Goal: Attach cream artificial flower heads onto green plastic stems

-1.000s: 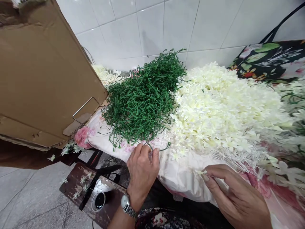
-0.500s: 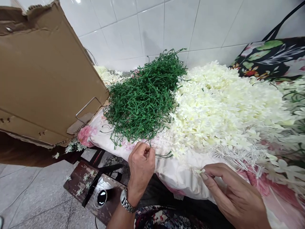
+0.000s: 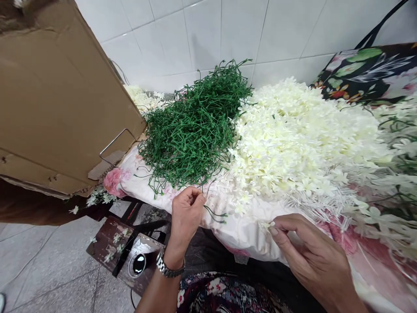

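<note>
My left hand (image 3: 188,213) pinches a green plastic stem (image 3: 215,214), whose forked tips point right. It hovers at the near edge of a heap of green stems (image 3: 192,130). Between the thumb and forefinger of my right hand (image 3: 312,256) is a small white artificial flower (image 3: 267,225), partly hidden by the fingertips. The two hands are apart, above the front of a pink-flowered white cloth (image 3: 250,234). A large pile of cream artificial flowers (image 3: 306,143) lies beyond my right hand.
A big cardboard box (image 3: 61,100) stands at the left, with a metal wire handle (image 3: 114,145) by it. Below, a worn wooden stool (image 3: 107,243) carries a cup of dark liquid (image 3: 137,264). White tiles (image 3: 202,39) and a black floral bag (image 3: 374,76) are at the back.
Both hands keep their pinches and have shifted slightly left in view. The stem's forked tips now angle more downward. The whole scene has moved a little with the camera.
</note>
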Motion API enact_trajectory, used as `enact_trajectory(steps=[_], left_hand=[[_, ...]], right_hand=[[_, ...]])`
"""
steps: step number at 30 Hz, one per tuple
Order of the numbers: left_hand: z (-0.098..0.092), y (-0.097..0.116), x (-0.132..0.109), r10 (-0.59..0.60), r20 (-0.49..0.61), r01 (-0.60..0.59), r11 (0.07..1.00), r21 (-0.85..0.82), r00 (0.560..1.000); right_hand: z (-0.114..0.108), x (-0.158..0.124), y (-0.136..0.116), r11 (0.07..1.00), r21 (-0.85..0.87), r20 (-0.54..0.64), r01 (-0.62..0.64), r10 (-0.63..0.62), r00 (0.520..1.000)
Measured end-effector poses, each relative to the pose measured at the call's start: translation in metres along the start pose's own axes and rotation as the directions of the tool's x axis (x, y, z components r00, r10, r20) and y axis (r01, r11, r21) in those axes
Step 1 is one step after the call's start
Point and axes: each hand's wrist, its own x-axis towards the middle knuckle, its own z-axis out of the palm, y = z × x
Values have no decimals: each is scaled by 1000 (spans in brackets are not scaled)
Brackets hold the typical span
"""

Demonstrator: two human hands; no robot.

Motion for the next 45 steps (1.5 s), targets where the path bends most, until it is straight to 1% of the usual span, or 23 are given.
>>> enact_trajectory(steps=[4, 7, 14, 18, 24, 27, 29, 33, 35, 37, 41, 45], left_hand=[[2, 3, 0, -95, 28, 97, 991, -88, 995], [3, 7, 0, -144, 38, 148, 976, -159, 989], [4, 11, 0, -188, 36, 191, 949, -250, 982], [6, 13, -1, -146, 46, 153, 945, -289, 988], [8, 14, -6, -83, 135, 130, 911, -391, 987], [10, 12, -9, -28, 160, 101, 880, -463, 987], [12, 11, -12, -7, 195, 102, 869, -484, 981], [17, 10, -16, -4, 250, 126, 871, -474, 968], [19, 11, -18, -7, 263, 133, 875, -466, 965], [22, 11, -20, 2, 264, 125, 876, -466, 965], [25, 9, -22, 23, 256, 102, 880, -464, 966], [30, 7, -24, 19, 277, 122, 868, -482, 961]], right_hand=[[1, -2, 1, 1000, 28, -1, -11, 11, 1000], [1, -2, 1, 999, 40, -8, -19, 20, 1000], [0, 0, 0, 998, 55, -16, -29, 30, 999], [-1, 1, 0, 999, 49, -20, -17, 18, 1000], [2, -4, 2, 999, 23, -13, -35, 35, 999], [2, -5, 5, 996, -86, -28, 12, -14, 1000], [0, -5, 8, 983, -182, -9, 39, -42, 999], [-4, -8, 19, 942, -332, 66, 56, -36, 997], [-6, -10, 24, 926, -374, 81, 57, -28, 996], [-10, -12, 26, 926, -376, 81, 42, -13, 997], [-19, -10, 23, 953, -302, 70, -13, 35, 997], [-20, -4, 19, 947, -320, 15, 11, -6, 1000]])
